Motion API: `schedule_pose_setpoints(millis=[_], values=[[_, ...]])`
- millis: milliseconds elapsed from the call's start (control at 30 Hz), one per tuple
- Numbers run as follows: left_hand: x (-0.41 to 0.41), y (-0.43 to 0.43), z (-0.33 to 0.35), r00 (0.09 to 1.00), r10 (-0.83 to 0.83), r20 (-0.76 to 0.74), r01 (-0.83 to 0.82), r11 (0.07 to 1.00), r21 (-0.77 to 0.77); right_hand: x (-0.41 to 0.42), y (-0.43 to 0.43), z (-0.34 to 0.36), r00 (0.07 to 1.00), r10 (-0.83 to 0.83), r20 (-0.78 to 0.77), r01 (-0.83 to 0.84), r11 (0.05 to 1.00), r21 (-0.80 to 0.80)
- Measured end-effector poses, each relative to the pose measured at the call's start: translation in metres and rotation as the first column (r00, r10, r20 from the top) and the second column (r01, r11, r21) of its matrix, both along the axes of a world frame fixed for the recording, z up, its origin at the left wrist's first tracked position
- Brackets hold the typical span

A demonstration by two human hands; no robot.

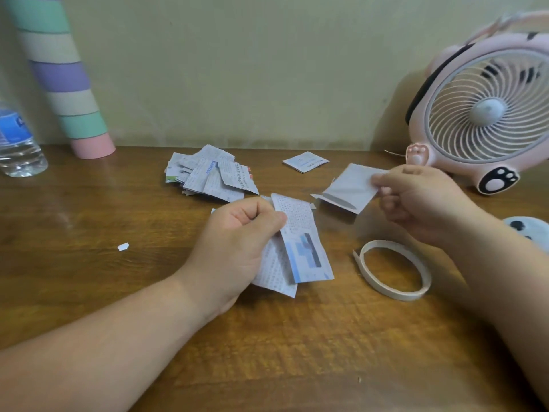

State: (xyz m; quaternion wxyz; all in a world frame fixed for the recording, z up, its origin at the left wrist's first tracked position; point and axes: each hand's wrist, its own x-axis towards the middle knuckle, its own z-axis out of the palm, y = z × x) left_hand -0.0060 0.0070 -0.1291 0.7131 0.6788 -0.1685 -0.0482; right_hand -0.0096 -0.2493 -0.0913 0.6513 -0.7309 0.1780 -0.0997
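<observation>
My left hand (237,245) grips a few printed paper slips (300,248) near the middle of the wooden table (89,221), thumb pressed on the top slip. My right hand (421,197) pinches a single white piece of paper (347,188) by its right edge and holds it just above the table. A pile of several more printed slips (208,173) lies behind my left hand. A thin roll of white tape (392,270) lies flat on the table below my right hand.
A pink cat-paw desk fan (487,108) stands at the back right. A small folded packet (306,162) lies near the wall. A water bottle (17,141) and a striped pastel tube (62,78) stand back left. A paper scrap (123,247) lies left; a round blue object (528,233) sits at the right edge.
</observation>
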Motion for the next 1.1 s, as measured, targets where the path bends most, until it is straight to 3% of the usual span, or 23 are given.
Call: schedule_pose_setpoints(millis=[167,267,400,433,467,533,567,600,667,867,1000,1100], values=[[-0.005,-0.001,-0.002,0.999,-0.048,0.007,0.048,0.998,0.032,0.017,-0.008,-0.014,0.969,-0.208,-0.132,0.16,0.94,-0.301],[-0.006,0.0,-0.002,0.998,-0.067,0.007,0.067,0.997,0.039,0.025,-0.01,-0.018,0.96,-0.272,-0.071,0.157,0.73,-0.665],[-0.006,-0.001,-0.002,0.996,-0.053,0.065,0.049,0.997,0.063,0.019,0.001,-0.014,0.967,-0.236,0.095,0.208,0.518,-0.83],[-0.006,-0.001,-0.002,0.995,-0.049,0.083,0.045,0.997,0.056,0.015,0.007,-0.009,0.966,-0.197,0.166,0.247,0.523,-0.816],[-0.006,-0.001,-0.002,0.994,-0.049,0.101,0.044,0.998,0.047,0.009,0.016,-0.003,0.968,-0.14,0.207,0.249,0.612,-0.75],[-0.007,-0.001,-0.001,0.99,-0.049,0.132,0.046,0.999,0.024,-0.006,0.039,0.007,0.989,0.054,0.136,0.008,0.907,-0.422],[-0.007,-0.001,-0.001,0.988,-0.05,0.144,0.049,0.999,0.012,-0.013,0.048,0.009,0.983,0.179,0.044,-0.163,0.958,-0.238],[-0.007,0.0,0.0,0.987,-0.055,0.154,0.055,0.998,0.002,-0.017,0.056,0.008,0.954,0.297,-0.047,-0.3,0.945,-0.13],[-0.007,0.001,0.0,0.982,-0.069,0.174,0.07,0.998,0.003,-0.022,0.064,0.004,0.893,0.426,-0.143,-0.441,0.893,-0.09],[-0.007,0.003,-0.001,0.97,-0.053,0.237,0.023,0.991,0.128,-0.025,0.059,0.013,0.88,0.474,-0.036,-0.47,0.879,0.079],[-0.006,0.004,-0.001,0.976,-0.036,0.214,0.0,0.986,0.164,-0.027,0.062,0.01,0.892,0.45,0.035,-0.44,0.884,-0.156],[-0.004,0.004,-0.002,0.98,-0.036,0.194,0.005,0.988,0.154,-0.029,0.067,0.009,0.899,0.426,0.1,-0.402,0.895,-0.19]])
